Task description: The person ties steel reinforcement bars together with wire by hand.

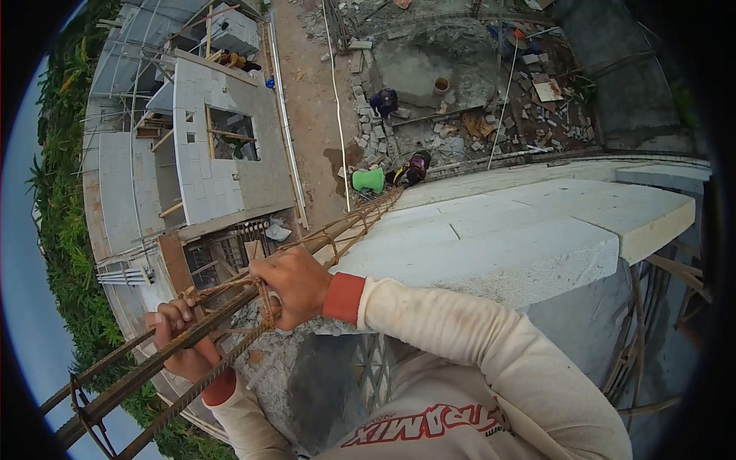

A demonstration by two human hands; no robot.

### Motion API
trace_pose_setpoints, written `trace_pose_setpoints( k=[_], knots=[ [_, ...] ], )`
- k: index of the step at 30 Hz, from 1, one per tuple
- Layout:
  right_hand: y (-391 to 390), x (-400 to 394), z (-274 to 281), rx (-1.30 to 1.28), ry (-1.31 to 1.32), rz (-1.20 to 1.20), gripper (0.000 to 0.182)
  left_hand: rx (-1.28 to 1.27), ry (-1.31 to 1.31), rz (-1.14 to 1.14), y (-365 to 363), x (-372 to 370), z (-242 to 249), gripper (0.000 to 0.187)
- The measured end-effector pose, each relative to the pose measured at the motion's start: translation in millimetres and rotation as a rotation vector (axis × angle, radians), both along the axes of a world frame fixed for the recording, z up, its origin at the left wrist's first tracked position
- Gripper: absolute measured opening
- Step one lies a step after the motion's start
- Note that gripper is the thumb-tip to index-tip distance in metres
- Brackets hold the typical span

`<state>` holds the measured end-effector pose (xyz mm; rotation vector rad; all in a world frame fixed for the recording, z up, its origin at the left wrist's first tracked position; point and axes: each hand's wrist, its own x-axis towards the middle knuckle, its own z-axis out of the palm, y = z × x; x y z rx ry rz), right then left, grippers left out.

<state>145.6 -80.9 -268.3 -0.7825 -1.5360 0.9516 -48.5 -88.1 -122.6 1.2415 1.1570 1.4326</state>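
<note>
A cage of rusty ribbed steel bars (175, 345) with square wire ties runs diagonally from the lower left up toward the wall top. My left hand (182, 337) has its fingers curled around a bar at the cage's left side. Right of it, my right hand (293, 285) is closed at a rusty stirrup (265, 297), with thumb and fingers bent around it. Beside my right hand lies the top of a pale block wall (491, 238). Rough mortar (268, 368) shows below the bars.
Far below are a person in dark clothes (383, 101), another person (414, 169) beside a green container (368, 180), and a bucket (441, 85). Rubble and blocks lie around them. A block building (207, 146) with a window opening stands at the left. Bent rods (636, 337) hang at the right.
</note>
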Motion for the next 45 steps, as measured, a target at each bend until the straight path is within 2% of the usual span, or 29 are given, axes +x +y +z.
trace_pose_setpoints(
  k=[7,11,23,45],
  knots=[
    [0.4,0.2,0.0,-0.025,-0.021,0.024,0.054,-0.007,0.019,-0.047,0.3,-6.3,0.0,0.023],
    [0.6,1.8,1.5,-0.013,0.010,0.002,0.052,-0.035,0.007,0.003,-0.6,-8.1,-0.4,0.026],
    [0.6,1.5,0.7,-0.030,-0.033,0.015,0.054,-0.043,0.036,-0.132,-1.1,-22.5,-0.1,0.017],
    [0.5,1.7,1.7,-0.040,-0.022,0.024,0.055,-0.070,-0.031,-0.083,-0.6,-21.4,0.3,0.021]
  ],
)
